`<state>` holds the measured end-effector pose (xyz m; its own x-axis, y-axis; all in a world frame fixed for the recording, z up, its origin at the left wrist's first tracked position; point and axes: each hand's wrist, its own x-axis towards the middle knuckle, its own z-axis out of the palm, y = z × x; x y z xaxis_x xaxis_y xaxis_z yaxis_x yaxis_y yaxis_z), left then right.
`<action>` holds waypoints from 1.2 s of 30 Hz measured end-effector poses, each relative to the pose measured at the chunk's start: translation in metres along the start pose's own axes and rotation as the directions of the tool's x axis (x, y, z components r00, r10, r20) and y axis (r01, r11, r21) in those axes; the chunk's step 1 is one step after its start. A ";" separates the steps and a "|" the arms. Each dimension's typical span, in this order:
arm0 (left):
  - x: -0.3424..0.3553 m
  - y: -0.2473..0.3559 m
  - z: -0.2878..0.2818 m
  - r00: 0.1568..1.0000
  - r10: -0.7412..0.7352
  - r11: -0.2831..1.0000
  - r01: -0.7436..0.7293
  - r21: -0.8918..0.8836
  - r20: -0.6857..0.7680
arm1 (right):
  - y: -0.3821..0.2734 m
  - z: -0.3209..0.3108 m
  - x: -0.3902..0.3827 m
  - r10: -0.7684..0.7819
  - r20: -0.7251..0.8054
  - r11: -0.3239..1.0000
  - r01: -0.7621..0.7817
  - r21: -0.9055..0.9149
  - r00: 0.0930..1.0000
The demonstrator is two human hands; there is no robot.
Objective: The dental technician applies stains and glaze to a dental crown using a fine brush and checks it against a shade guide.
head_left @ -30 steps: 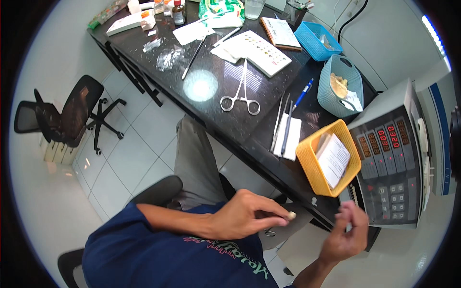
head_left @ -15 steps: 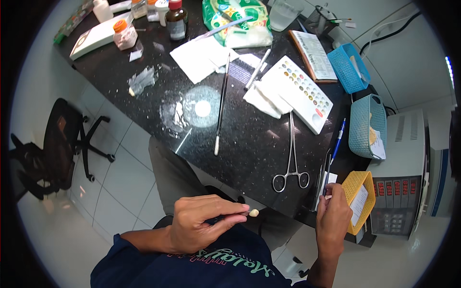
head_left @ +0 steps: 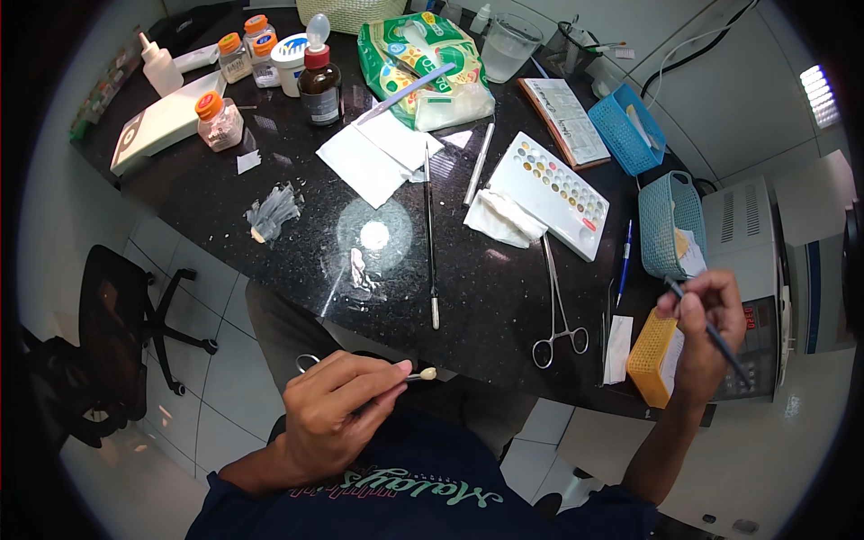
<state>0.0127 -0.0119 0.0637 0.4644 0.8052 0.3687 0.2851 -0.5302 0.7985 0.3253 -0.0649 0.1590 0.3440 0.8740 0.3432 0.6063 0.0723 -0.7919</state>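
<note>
Cream-coloured small piece [head_left: 428, 373] sits at the tip of a metal clamp tool [head_left: 396, 378] gripped by the left hand [head_left: 337, 409] below the black tabletop [head_left: 486, 297] edge, while the right hand [head_left: 706, 328] pinches a dark thin brush [head_left: 711, 331] near the yellow basket [head_left: 650, 355], forceps [head_left: 556, 310] lying between.

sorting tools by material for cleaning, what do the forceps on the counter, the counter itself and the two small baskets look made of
Forceps: metal, likely polished steel, silvery with bright glints along the thin arms and ring handles.
Counter: dark speckled stone, probably polished granite, since it mirrors the ceiling light as a bright spot.
Blue basket and teal basket: moulded plastic by the look, with uniform colour and regular lattice walls.
</note>
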 end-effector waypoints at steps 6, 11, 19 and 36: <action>-0.001 -0.017 -0.007 0.986 -0.150 0.989 0.148 -0.031 -0.070 | 0.039 0.048 0.103 0.062 0.300 0.976 -0.120 0.179 0.952; -0.008 -0.028 -0.003 0.899 -0.388 0.917 0.356 -0.179 -0.204 | 0.074 0.084 0.147 0.165 0.339 0.930 -0.260 0.260 0.926; -0.032 -0.035 -0.018 0.863 -0.466 0.884 0.461 -0.076 -0.196 | 0.094 0.102 0.159 0.080 0.359 0.960 -0.169 0.222 0.930; -0.021 -0.042 -0.013 0.909 -0.399 0.916 0.389 -0.095 -0.122 | 0.095 0.103 0.159 0.068 0.428 0.978 -0.144 0.149 0.901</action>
<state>-0.0199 -0.0026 0.0287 0.2063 0.9756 0.0748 0.3625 -0.1473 0.9203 0.3637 0.1299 0.0865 0.0446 0.9982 0.0397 0.4363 0.0163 -0.8997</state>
